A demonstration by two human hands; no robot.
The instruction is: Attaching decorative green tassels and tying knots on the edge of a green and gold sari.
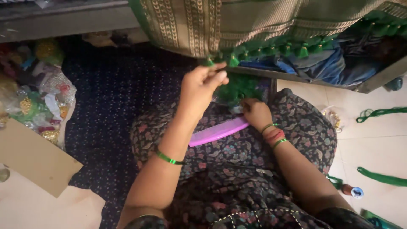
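Observation:
A gold-patterned fabric [203, 21] with a row of green tassels [303, 51] along its edge hangs across the top. My left hand [203, 85] is raised just under that edge, fingers pinched at a green tassel [210, 62]. My right hand [255, 112] rests on my lap, fingers closed in a bunch of green thread [237, 89]. A pink comb [218, 131] lies across my lap between both wrists. Green bangles circle each wrist.
A dark dotted mat [110, 93] covers the floor at left, beside a heap of shiny trimmings [38, 93] and a cardboard sheet [34, 157]. On the tiles at right lie green thread skeins [381, 176], a thread spool [354, 191] and gold beads [333, 118].

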